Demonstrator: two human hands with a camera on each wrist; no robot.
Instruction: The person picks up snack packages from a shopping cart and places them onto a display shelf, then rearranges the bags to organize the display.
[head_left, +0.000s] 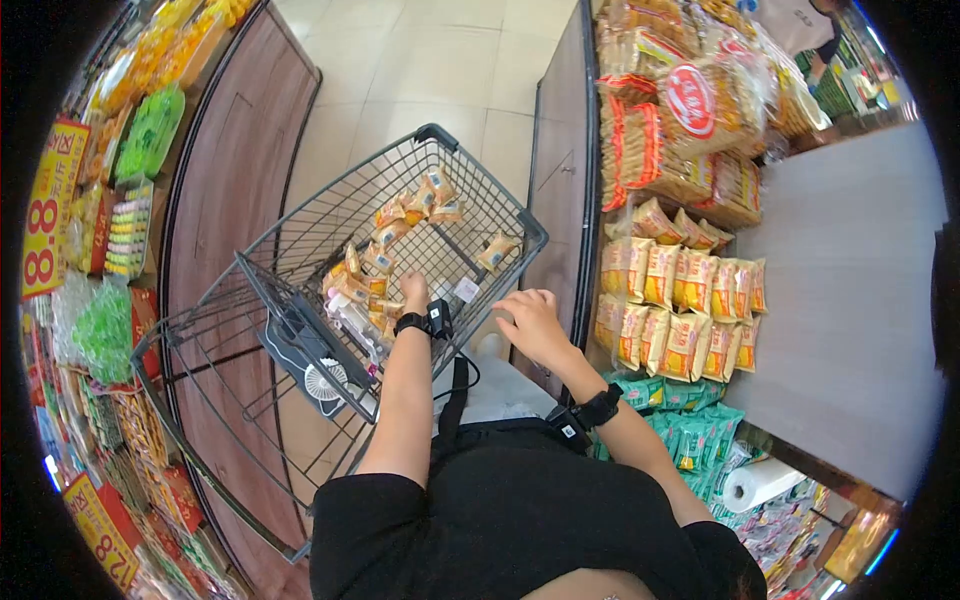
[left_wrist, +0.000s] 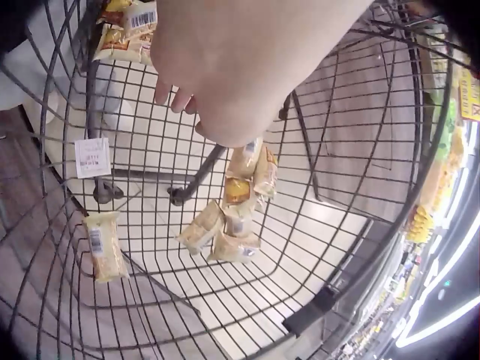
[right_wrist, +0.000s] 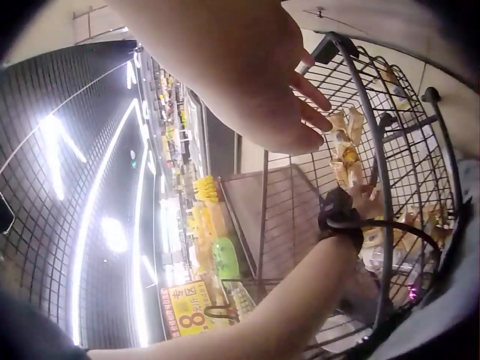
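My left hand point(head_left: 414, 287) reaches down into a wire shopping cart point(head_left: 285, 235), over its mesh floor. Its fingertips hang loosely in the left wrist view, with nothing seen between them. Small cream-and-orange snack packets point(head_left: 350, 285) lie beside this hand, and more packets point(head_left: 437, 185) sit in a loose group toward the cart's far end. A single packet point(left_wrist: 105, 247) rests apart from the others, near a white tag point(left_wrist: 92, 157) on the mesh. Just outside the cart's right rim, my right hand point(head_left: 537, 322) is held with fingers spread and relaxed, holding nothing.
Yellow snack bags point(head_left: 690, 285) are stacked on the right-hand shelf, with green packs point(head_left: 690, 430) nearer me. Larger biscuit bags point(head_left: 690, 110) stand farther along. A small white fan point(head_left: 326, 380) sits by the cart's handle. Shelves with price signs point(head_left: 52, 210) line the left.
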